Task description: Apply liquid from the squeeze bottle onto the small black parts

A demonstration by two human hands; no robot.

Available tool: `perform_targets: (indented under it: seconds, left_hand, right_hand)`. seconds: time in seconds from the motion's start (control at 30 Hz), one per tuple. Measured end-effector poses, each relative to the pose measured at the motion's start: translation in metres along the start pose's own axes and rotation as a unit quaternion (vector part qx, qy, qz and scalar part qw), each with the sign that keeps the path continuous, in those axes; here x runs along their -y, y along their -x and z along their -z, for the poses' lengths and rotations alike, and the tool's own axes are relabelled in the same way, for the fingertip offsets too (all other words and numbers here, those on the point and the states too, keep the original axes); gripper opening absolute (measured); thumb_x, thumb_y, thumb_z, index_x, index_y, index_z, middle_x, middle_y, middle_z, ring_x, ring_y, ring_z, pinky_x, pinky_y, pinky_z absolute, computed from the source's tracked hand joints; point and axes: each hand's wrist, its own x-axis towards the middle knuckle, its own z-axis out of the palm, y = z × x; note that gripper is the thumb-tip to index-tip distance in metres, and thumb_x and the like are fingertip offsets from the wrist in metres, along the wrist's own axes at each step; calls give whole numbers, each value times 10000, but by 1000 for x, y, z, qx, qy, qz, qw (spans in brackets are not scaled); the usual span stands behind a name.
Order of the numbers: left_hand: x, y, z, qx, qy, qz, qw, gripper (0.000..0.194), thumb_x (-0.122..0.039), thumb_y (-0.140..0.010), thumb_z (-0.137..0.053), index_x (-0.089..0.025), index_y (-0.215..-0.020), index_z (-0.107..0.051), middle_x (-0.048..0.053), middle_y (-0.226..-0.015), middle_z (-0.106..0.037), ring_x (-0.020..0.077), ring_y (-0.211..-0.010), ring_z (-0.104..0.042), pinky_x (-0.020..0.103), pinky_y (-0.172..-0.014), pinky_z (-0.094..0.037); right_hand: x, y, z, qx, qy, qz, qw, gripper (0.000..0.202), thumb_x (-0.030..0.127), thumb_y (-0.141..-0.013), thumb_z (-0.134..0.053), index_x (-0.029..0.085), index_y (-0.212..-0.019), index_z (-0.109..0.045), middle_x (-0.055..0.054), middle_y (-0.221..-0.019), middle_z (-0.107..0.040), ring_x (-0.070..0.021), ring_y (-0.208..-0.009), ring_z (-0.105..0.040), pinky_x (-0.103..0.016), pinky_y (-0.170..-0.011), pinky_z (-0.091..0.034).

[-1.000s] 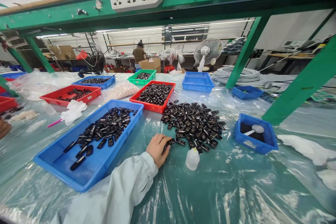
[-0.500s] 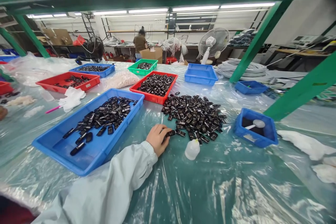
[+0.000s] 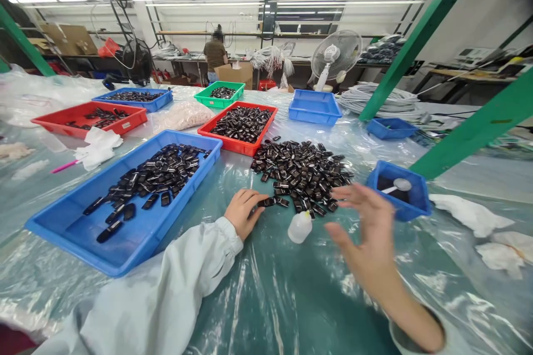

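Observation:
My left hand (image 3: 242, 211) rests on the plastic-covered table with its fingertips on a small black part (image 3: 266, 202) at the near edge of a loose pile of black parts (image 3: 302, 175). My right hand (image 3: 366, 230) hovers above the table with its fingers spread, holding nothing, just right of a small white squeeze bottle (image 3: 299, 227). To the left of my left hand, a large blue tray (image 3: 125, 199) holds several black parts.
A small blue box with a white spoon-like tool (image 3: 397, 195) sits right of the pile. A red tray (image 3: 238, 128), a green tray (image 3: 220, 94) and more blue trays (image 3: 314, 106) stand behind. White cloths (image 3: 472, 214) lie at right. Green frame posts (image 3: 470, 133) slant at right. A person stands far back.
My right hand has come into view from the lower right, open and blurred with motion. The view has tilted down. My left hand stays at the pile's near edge.

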Motion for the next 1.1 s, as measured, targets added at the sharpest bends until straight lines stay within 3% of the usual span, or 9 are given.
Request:
perform_targets:
  seconds: [0.13,0.23,0.33,0.43,0.6,0.73,0.9,1.1]
  left_hand:
    - [-19,7,6,9,68,64,996,212,-257,-876,-494,-184,-1049,-594,61,-921,-651,185,-804,-601,324,-782,-501]
    - [-33,14,7,25,142,128,981,172,-222,-809,-550,-185,-977,-552,34,-837,-667,160,-734,-634,284,-722,-516]
    - [-40,18,7,43,228,173,957,151,-196,-786,-542,-189,-920,-474,51,-907,-675,153,-751,-664,263,-689,-538]
    - [-40,20,9,58,290,199,934,142,-202,-805,-545,-188,-901,-441,68,-927,-675,159,-772,-679,259,-681,-548]
    - [-42,24,12,79,338,248,904,259,-255,-847,-554,-182,-1093,-528,67,-949,-645,161,-788,-628,287,-735,-509]
    - [-45,29,12,40,359,276,891,336,-270,-871,-466,-184,-1197,-463,16,-782,-583,137,-697,-515,249,-643,-433]
    - [-46,26,13,39,408,303,861,234,-293,-830,-463,-157,-1012,-518,18,-730,-548,147,-656,-493,274,-640,-413]
    - [-54,20,21,79,347,350,867,276,-336,-871,-374,-132,-845,-558,-12,-655,-414,127,-618,-384,251,-608,-309]
  right_hand:
    - [-8,20,-29,137,-25,-81,987,673,413,-879,-592,254,-1392,-186,-126,-1302,-481,-261,-1132,-512,-431,-922,-447]
    - [-11,25,-34,198,-41,-136,970,431,367,-896,-544,246,-1265,-358,-83,-1215,-565,-240,-1064,-556,-380,-892,-454]
    - [-11,21,-31,211,-41,-155,964,235,353,-897,-532,238,-1098,-489,-48,-1109,-603,-222,-971,-582,-333,-823,-468]
    - [-10,19,-29,209,-36,-167,963,255,353,-887,-537,229,-1106,-495,-48,-1096,-600,-223,-965,-581,-337,-823,-464]
    - [-11,23,-27,229,-46,-193,953,272,351,-891,-525,244,-1137,-476,-46,-1128,-590,-228,-1006,-575,-367,-874,-450]
    - [-12,24,-25,236,-42,-198,951,276,361,-895,-528,259,-1147,-474,-40,-1134,-583,-228,-1012,-571,-375,-887,-449]
    - [-13,25,-24,237,-47,-197,950,278,368,-898,-517,265,-1151,-463,-38,-1133,-590,-224,-1014,-575,-381,-893,-454]
    - [-13,24,-25,248,-26,-201,947,288,393,-902,-492,256,-1155,-469,-49,-1147,-596,-222,-1023,-587,-369,-880,-485]
